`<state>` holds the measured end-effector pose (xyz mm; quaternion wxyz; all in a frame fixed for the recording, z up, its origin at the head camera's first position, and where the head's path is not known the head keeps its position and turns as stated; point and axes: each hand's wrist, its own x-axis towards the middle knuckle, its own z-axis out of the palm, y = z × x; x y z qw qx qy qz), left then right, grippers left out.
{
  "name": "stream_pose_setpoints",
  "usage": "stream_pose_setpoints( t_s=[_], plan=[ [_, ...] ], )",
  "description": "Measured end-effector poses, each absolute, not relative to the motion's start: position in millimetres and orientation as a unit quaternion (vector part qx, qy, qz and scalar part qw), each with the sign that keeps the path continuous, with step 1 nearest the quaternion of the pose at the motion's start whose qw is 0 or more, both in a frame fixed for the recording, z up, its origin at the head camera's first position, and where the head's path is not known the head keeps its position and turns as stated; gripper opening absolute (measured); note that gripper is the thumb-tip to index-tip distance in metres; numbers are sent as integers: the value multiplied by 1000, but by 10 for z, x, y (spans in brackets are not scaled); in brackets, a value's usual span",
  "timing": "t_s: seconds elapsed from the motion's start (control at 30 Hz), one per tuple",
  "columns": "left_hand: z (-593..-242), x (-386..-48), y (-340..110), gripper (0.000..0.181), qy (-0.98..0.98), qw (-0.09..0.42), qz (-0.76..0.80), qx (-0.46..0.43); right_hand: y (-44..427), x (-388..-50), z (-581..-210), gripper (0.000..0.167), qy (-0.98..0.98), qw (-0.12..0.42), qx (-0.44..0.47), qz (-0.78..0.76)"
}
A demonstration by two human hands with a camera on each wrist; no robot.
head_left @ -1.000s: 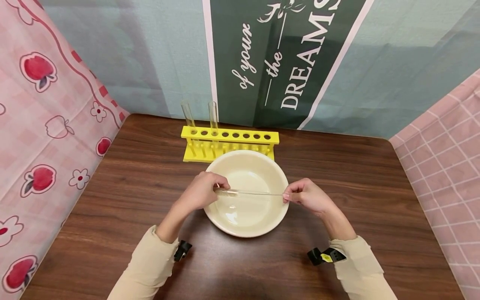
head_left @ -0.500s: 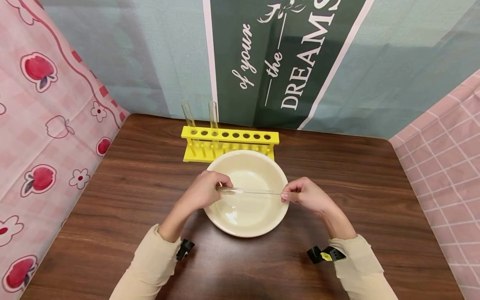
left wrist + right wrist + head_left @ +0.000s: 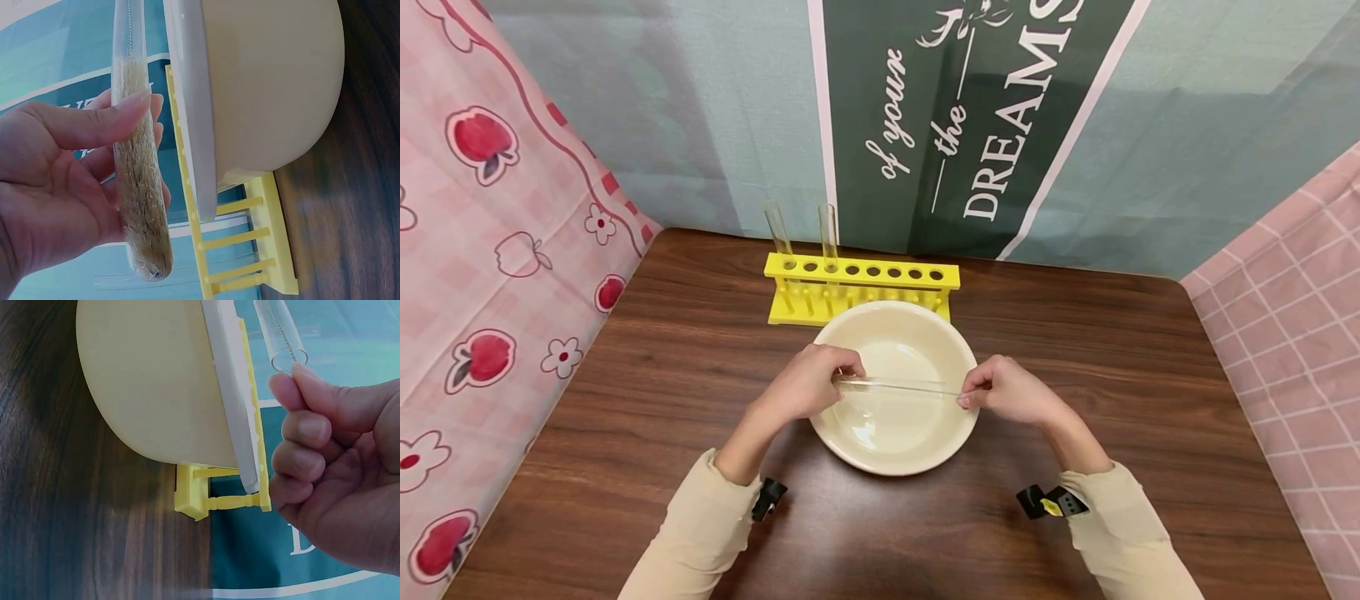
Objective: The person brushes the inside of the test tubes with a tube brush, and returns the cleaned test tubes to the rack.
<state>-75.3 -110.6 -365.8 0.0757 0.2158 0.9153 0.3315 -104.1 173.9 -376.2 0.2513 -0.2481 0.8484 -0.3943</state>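
Over the cream basin (image 3: pixel 891 450), my left hand (image 3: pixel 808 385) grips a clear glass test tube (image 3: pixel 152 270) near its rounded end, thumb on one side and fingers behind. Inside the tube sits a test tube brush (image 3: pixel 140 178), its pale bristles packed into the closed end. The brush's twisted wire handle runs along the tube and out at the mouth. There my right hand (image 3: pixel 1011 393) pinches the wire between thumb and forefinger, right beside the tube's rim (image 3: pixel 289 360). The tube lies roughly level between both hands.
Behind the basin stands a yellow test tube rack (image 3: pixel 891 282), partly hidden by the rim. Two clear tubes, a left one (image 3: pixel 778 233) and a right one (image 3: pixel 828 233), stand in it. A dark wooden table (image 3: pixel 1075 333) lies beneath; a printed cloth (image 3: pixel 737 125) hangs behind.
My right hand has shifted slightly left, and its fingertips now sit a little lower. My left hand moved slightly right with the tube, then stayed nearly still.
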Motion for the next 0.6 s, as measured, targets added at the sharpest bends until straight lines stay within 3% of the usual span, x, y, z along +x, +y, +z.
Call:
stream_pose_setpoints(
  t_s=[0.23,0.6],
  plan=[
    [-3645,-760,-1121,35,910,98,341,213,1708,-1024,-3781,14,872,213,-255,-359],
    [-3661,-862,-1258,29,894,174,356,210,1620,-977,-3816,22,889,151,-271,-336]
  ],
)
